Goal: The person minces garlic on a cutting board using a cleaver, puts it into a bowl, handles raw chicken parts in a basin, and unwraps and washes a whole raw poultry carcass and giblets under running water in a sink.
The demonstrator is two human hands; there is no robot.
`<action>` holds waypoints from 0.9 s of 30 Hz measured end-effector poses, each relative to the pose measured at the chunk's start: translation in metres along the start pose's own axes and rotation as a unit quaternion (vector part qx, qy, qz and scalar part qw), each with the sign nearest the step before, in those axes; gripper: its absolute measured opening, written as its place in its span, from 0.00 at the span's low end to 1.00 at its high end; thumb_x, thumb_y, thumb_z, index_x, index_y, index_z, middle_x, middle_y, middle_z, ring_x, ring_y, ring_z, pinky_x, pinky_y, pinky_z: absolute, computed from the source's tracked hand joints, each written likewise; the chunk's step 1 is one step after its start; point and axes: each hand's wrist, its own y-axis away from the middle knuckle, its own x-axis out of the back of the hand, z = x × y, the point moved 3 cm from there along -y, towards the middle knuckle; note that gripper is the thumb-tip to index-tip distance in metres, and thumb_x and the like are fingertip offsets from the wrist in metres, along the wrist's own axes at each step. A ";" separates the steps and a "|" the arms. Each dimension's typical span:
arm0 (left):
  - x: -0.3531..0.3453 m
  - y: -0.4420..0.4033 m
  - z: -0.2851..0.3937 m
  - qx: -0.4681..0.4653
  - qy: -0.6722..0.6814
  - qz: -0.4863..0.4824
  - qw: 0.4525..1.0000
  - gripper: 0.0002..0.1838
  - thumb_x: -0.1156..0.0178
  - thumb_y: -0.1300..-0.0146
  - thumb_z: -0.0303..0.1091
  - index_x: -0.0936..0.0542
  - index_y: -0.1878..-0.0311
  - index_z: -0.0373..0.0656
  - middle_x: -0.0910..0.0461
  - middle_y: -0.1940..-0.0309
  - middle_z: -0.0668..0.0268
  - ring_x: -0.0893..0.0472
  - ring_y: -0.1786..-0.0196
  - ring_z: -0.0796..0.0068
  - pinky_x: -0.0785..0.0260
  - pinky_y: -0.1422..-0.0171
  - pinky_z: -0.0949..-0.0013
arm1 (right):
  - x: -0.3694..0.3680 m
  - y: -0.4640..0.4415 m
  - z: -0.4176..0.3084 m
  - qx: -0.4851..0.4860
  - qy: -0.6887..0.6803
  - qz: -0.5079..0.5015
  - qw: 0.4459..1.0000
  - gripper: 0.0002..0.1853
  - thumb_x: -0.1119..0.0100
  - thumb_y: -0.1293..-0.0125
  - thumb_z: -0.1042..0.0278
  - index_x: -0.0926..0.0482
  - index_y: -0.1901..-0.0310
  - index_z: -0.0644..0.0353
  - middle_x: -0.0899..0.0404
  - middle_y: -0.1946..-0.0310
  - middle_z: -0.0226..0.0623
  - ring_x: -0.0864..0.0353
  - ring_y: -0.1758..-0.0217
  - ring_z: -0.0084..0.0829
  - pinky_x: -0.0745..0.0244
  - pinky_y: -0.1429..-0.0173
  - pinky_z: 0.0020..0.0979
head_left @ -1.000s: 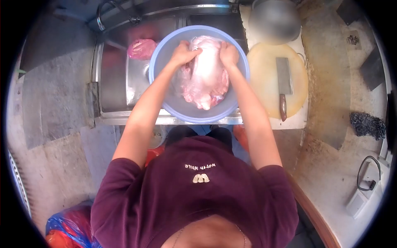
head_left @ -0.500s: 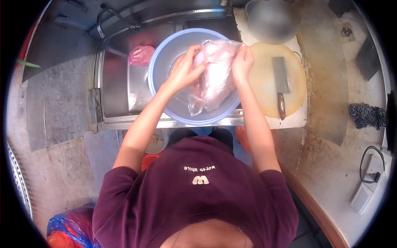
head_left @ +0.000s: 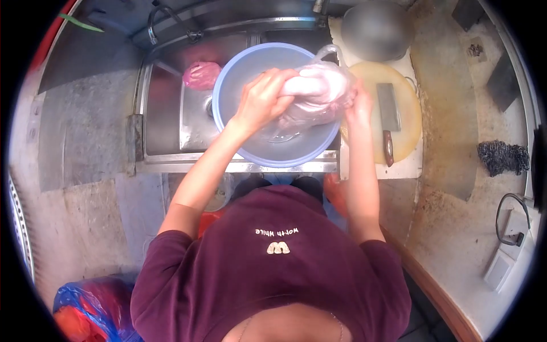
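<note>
Pale pink raw meat [head_left: 305, 86] sticks out of a clear plastic bag [head_left: 312, 118] above the blue plastic basin [head_left: 219, 85]. My left hand [head_left: 265, 98] is closed around the meat's left end. At the bag's right side my right hand [head_left: 360, 105] is closed on the plastic, its fingers partly blurred. Part of the meat is hidden inside the bag. One loose loop of the bag stands up at the top right.
The basin rests over a metal sink [head_left: 165, 119], where a pink bag [head_left: 201, 76] lies beside a faucet [head_left: 171, 25]. To the right, a cleaver [head_left: 389, 114] lies on a round cutting board [head_left: 364, 137], with a blurred round metal object [head_left: 376, 31] behind it.
The meat now shows at the bag's opening, with my left hand around its end. My right hand has moved slightly right and down with the bag, which looks more bunched up.
</note>
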 end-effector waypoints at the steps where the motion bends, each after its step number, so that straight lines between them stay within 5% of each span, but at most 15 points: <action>1: 0.000 -0.004 0.003 -0.015 0.006 0.012 1.000 0.19 0.38 0.58 0.24 0.24 0.58 0.45 0.23 0.70 0.63 0.21 0.66 0.62 0.28 0.63 0.64 | 0.002 -0.003 0.005 0.009 0.017 0.027 0.999 0.12 0.53 0.31 0.66 0.27 0.71 0.62 0.30 0.78 0.29 0.32 0.76 0.22 0.35 0.70 0.27; 3: 0.006 -0.008 0.003 -0.012 0.011 0.019 1.000 0.18 0.40 0.58 0.21 0.23 0.58 0.41 0.22 0.69 0.62 0.21 0.66 0.62 0.28 0.62 0.65 | 0.011 -0.007 0.017 0.029 0.049 0.086 0.995 0.12 0.53 0.31 0.66 0.26 0.71 0.63 0.29 0.78 0.30 0.32 0.76 0.23 0.35 0.70 0.28; 6: 0.022 -0.017 0.006 -0.017 0.017 0.038 0.999 0.18 0.42 0.58 0.17 0.22 0.59 0.39 0.21 0.67 0.61 0.20 0.66 0.66 0.29 0.63 0.68 | 0.041 -0.025 0.052 0.041 0.083 0.027 0.995 0.14 0.51 0.32 0.66 0.26 0.71 0.67 0.26 0.75 0.32 0.30 0.74 0.24 0.33 0.69 0.29; 7: 0.028 -0.021 0.008 -0.022 0.020 0.046 0.998 0.17 0.42 0.58 0.17 0.22 0.60 0.39 0.21 0.67 0.62 0.20 0.66 0.66 0.29 0.63 0.69 | 0.045 -0.021 0.055 0.065 0.185 0.032 0.980 0.13 0.50 0.35 0.65 0.24 0.69 0.68 0.21 0.71 0.40 0.22 0.70 0.34 0.29 0.63 0.36; 8: 0.034 -0.026 0.011 -0.025 0.022 0.055 0.998 0.17 0.43 0.57 0.17 0.22 0.60 0.39 0.21 0.67 0.62 0.20 0.66 0.67 0.29 0.63 0.70 | 0.047 -0.018 0.056 0.116 0.366 0.021 0.923 0.13 0.50 0.36 0.64 0.23 0.68 0.68 0.20 0.71 0.44 0.21 0.68 0.39 0.28 0.62 0.38; 10: 0.046 -0.037 0.019 -0.018 0.024 0.065 0.997 0.16 0.44 0.56 0.16 0.22 0.60 0.37 0.20 0.66 0.61 0.19 0.64 0.69 0.28 0.60 0.73 | 0.044 -0.001 0.058 0.201 0.679 -0.004 0.706 0.14 0.50 0.38 0.63 0.22 0.66 0.67 0.19 0.69 0.50 0.19 0.64 0.47 0.27 0.59 0.43; 11: 0.051 -0.042 0.020 -0.018 0.035 0.074 0.996 0.16 0.45 0.55 0.15 0.22 0.60 0.36 0.20 0.65 0.61 0.19 0.62 0.71 0.29 0.58 0.73 | 0.025 0.027 0.039 0.183 0.720 0.020 0.669 0.14 0.52 0.40 0.63 0.21 0.64 0.63 0.21 0.69 0.55 0.20 0.60 0.51 0.27 0.56 0.47; 13: 0.064 -0.053 0.021 -0.003 0.051 0.080 0.996 0.17 0.48 0.54 0.14 0.23 0.58 0.34 0.20 0.63 0.63 0.22 0.59 0.77 0.30 0.53 0.75 | 0.024 0.038 0.041 0.208 0.757 0.006 0.620 0.12 0.53 0.40 0.64 0.22 0.67 0.61 0.20 0.71 0.51 0.19 0.63 0.48 0.25 0.59 0.45; 14: 0.069 -0.060 0.020 -0.009 0.076 0.113 0.991 0.18 0.44 0.57 0.17 0.21 0.59 0.38 0.19 0.65 0.62 0.19 0.62 0.71 0.28 0.57 0.73 | 0.023 0.039 0.043 0.220 0.774 -0.001 0.594 0.11 0.53 0.41 0.65 0.22 0.68 0.61 0.20 0.73 0.50 0.18 0.65 0.46 0.25 0.61 0.44; 17: 0.088 -0.073 0.032 0.041 0.157 0.132 0.978 0.18 0.49 0.53 0.16 0.23 0.56 0.35 0.19 0.63 0.64 0.21 0.60 0.79 0.29 0.54 0.76 | 0.022 0.039 0.062 0.360 0.734 -0.046 0.574 0.06 0.51 0.44 0.68 0.24 0.72 0.57 0.21 0.77 0.44 0.19 0.71 0.43 0.24 0.68 0.40; 20: 0.108 -0.086 0.030 0.014 0.119 0.175 0.977 0.18 0.52 0.50 0.14 0.22 0.55 0.34 0.21 0.61 0.66 0.23 0.65 0.83 0.30 0.62 0.81 | 0.027 0.025 0.079 0.393 0.726 -0.032 0.564 0.04 0.49 0.46 0.69 0.26 0.76 0.54 0.23 0.79 0.38 0.21 0.76 0.41 0.25 0.74 0.37; 22: 0.122 -0.094 0.037 0.011 0.126 0.213 0.969 0.19 0.53 0.51 0.14 0.22 0.55 0.33 0.22 0.63 0.66 0.24 0.70 0.83 0.31 0.69 0.80 | 0.025 0.019 0.077 0.376 0.780 -0.015 0.501 0.05 0.50 0.46 0.69 0.25 0.76 0.55 0.22 0.78 0.39 0.21 0.75 0.40 0.25 0.73 0.36; 23: 0.127 -0.099 0.032 -0.006 0.153 0.218 0.964 0.16 0.51 0.49 0.16 0.24 0.56 0.33 0.22 0.64 0.66 0.24 0.65 0.80 0.32 0.61 0.79 | 0.024 0.019 0.074 0.364 0.805 -0.006 0.468 0.05 0.50 0.46 0.69 0.25 0.76 0.55 0.22 0.78 0.39 0.21 0.75 0.40 0.25 0.72 0.36; 26: 0.136 -0.108 0.033 -0.038 0.225 0.224 0.948 0.14 0.53 0.45 0.16 0.26 0.55 0.33 0.24 0.63 0.68 0.25 0.60 0.82 0.32 0.54 0.80 | 0.007 0.028 0.049 0.488 0.750 0.008 0.446 0.09 0.49 0.42 0.65 0.22 0.72 0.58 0.23 0.75 0.44 0.21 0.73 0.41 0.24 0.68 0.36; 27: 0.138 -0.110 0.033 -0.049 0.212 0.234 0.948 0.13 0.52 0.44 0.16 0.26 0.55 0.33 0.24 0.63 0.68 0.25 0.60 0.82 0.32 0.54 0.80 | -0.002 0.030 0.037 0.503 0.682 -0.031 0.531 0.11 0.50 0.40 0.63 0.21 0.70 0.60 0.22 0.73 0.46 0.21 0.72 0.41 0.24 0.67 0.36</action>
